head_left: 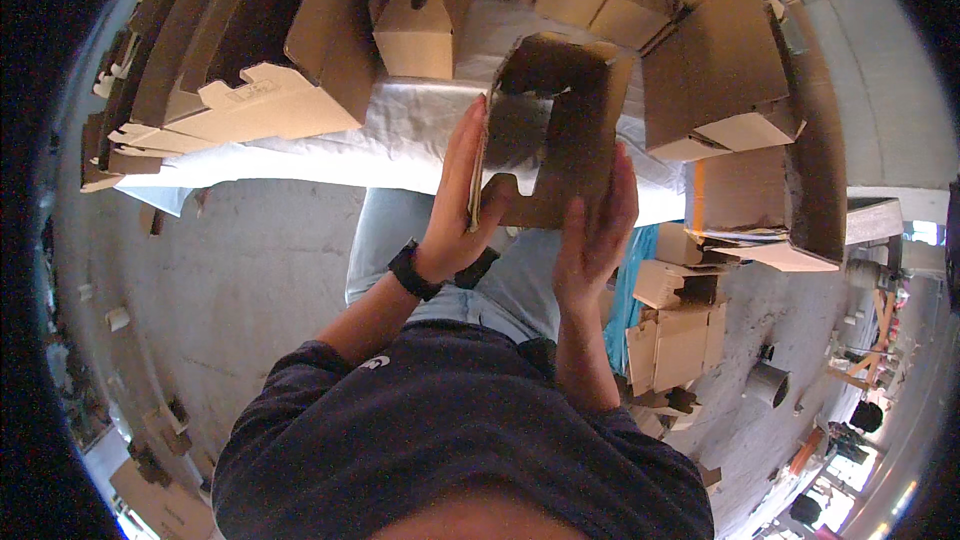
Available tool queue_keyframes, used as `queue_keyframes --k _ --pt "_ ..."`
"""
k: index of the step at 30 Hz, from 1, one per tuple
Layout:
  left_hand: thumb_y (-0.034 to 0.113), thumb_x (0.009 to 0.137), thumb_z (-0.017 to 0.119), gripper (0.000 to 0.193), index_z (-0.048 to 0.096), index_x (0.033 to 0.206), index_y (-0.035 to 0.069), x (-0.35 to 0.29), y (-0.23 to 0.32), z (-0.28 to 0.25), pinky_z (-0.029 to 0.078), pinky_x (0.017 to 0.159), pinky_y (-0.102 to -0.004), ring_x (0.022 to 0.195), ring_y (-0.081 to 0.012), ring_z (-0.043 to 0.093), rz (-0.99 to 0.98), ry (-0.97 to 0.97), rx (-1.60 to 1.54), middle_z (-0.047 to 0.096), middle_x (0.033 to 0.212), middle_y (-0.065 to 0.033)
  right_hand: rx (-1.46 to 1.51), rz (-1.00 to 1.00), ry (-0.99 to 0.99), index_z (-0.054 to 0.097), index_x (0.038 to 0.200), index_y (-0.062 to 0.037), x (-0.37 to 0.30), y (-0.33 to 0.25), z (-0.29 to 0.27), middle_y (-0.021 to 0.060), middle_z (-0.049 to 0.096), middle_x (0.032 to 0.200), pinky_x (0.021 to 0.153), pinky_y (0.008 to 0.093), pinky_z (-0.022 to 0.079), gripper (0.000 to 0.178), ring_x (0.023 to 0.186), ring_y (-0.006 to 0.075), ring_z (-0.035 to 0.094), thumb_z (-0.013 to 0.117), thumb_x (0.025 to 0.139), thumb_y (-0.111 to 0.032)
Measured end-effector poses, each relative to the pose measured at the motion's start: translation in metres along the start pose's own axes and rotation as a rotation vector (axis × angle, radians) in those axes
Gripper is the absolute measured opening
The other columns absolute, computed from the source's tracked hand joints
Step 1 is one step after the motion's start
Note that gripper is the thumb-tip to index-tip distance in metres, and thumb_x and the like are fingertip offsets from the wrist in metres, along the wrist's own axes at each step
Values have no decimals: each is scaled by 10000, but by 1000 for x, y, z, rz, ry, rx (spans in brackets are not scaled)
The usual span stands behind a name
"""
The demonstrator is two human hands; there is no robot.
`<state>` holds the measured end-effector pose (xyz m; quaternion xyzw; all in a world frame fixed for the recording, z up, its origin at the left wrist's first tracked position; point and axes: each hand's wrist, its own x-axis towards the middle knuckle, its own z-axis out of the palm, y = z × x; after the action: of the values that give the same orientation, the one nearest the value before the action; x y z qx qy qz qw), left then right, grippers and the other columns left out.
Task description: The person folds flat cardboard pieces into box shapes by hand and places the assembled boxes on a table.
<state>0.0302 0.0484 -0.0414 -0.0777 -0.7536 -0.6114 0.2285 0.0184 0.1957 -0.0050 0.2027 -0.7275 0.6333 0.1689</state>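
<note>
An open-topped cardboard box (578,145) is held between my two hands at the near edge of a cloth-covered table. My left hand (465,195) lies along its left wall, fingers stretched forward and thumb by the near wall. On the opposite side my right hand (598,240) presses against the right wall near the closest corner, thumb pointing up in front. The near wall has a cut-out notch. Dim brown inner walls show; the box's underside is hidden.
Several cardboard boxes (270,105) stand in a row at the left, with more small boxes (415,35) along the back. Larger boxes (715,80) are at the right. White cloth (400,130) covers the table. Flattened cardboard (680,345) and blue plastic (625,310) are below right.
</note>
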Motion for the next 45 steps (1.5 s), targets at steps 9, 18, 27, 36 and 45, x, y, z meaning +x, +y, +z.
queue_keyframes --k 9,18,27,36,45 --pt "14 842 514 739 135 1476 17 0 -6 5 140 1148 -405 1415 -313 172 5 9 -30 181 1523 -180 -305 -75 -136 335 1392 18 6 2 -4 190 379 1437 1097 394 293 457 1342 301 358 458 955 -41" --pt "-21 814 510 751 156 1474 24 -1 -11 5 140 1148 -411 1418 -335 171 10 24 -54 177 1525 -196 -402 -192 -311 331 1414 -43 15 -3 -7 162 370 1457 1129 469 188 619 1373 343 308 598 875 -187" --pt "38 882 535 750 84 1482 12 -10 -9 4 162 1136 -380 1388 -248 211 -64 -2 -12 210 1509 -128 237 128 -36 248 1436 10 -2 26 -6 181 270 1500 1136 411 195 610 1392 285 258 428 985 -360" --pt "27 874 541 764 81 1483 23 -9 -10 6 178 1129 -382 1381 -251 221 -36 -7 41 226 1496 -132 336 264 -54 211 1467 -34 -1 26 -2 136 139 1553 1090 372 304 741 1398 247 232 633 857 -42" --pt "-6 810 506 746 161 1470 15 -7 -4 8 141 1148 -426 1414 -352 177 -40 15 -27 185 1519 -206 295 310 -59 252 1452 -26 2 29 -2 147 243 1514 1105 388 280 814 1381 253 271 704 776 -40"
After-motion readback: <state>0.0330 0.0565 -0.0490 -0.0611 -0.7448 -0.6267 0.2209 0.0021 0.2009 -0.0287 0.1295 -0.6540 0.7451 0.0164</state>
